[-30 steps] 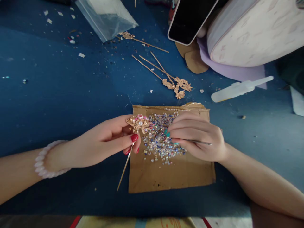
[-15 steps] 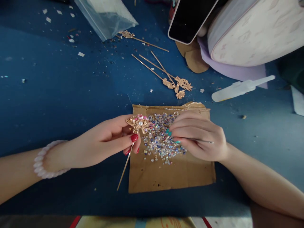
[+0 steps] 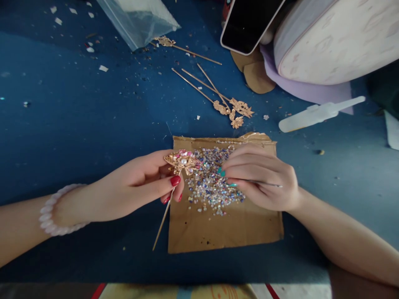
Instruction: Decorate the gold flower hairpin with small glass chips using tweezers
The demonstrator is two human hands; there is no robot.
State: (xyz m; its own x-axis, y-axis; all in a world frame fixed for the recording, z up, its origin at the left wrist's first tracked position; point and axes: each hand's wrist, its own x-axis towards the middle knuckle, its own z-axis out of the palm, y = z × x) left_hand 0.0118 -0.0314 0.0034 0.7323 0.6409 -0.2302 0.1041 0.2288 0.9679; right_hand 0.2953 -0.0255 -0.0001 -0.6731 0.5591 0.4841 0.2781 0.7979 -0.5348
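My left hand (image 3: 137, 185) is closed, pinching a gold hairpin (image 3: 183, 164) just below its ornamental head. That head carries a white pearl and pink stones, and the long stem slants down toward the table edge. My right hand (image 3: 264, 178) is closed round a thin metal tool (image 3: 274, 185); its rear end pokes out past the fingers, and its tip is hidden. The fingertips of this hand are over a spread of small glittering rhinestones (image 3: 215, 193), mostly blue, silver and clear. Under them lies a piece of brown cardboard (image 3: 224, 234).
Several gold hairpins (image 3: 241, 108) lie beyond the cardboard. A clear plastic bag (image 3: 140, 25) is at the back, with a phone (image 3: 252, 25) and a pale rounded case (image 3: 336, 45) to its right. A translucent applicator bottle (image 3: 311, 118) lies at right on the blue table (image 3: 77, 112).
The view has shifted slightly. Both hands keep nearly the same pose, and the hairpin and thin tool stay in their grips.
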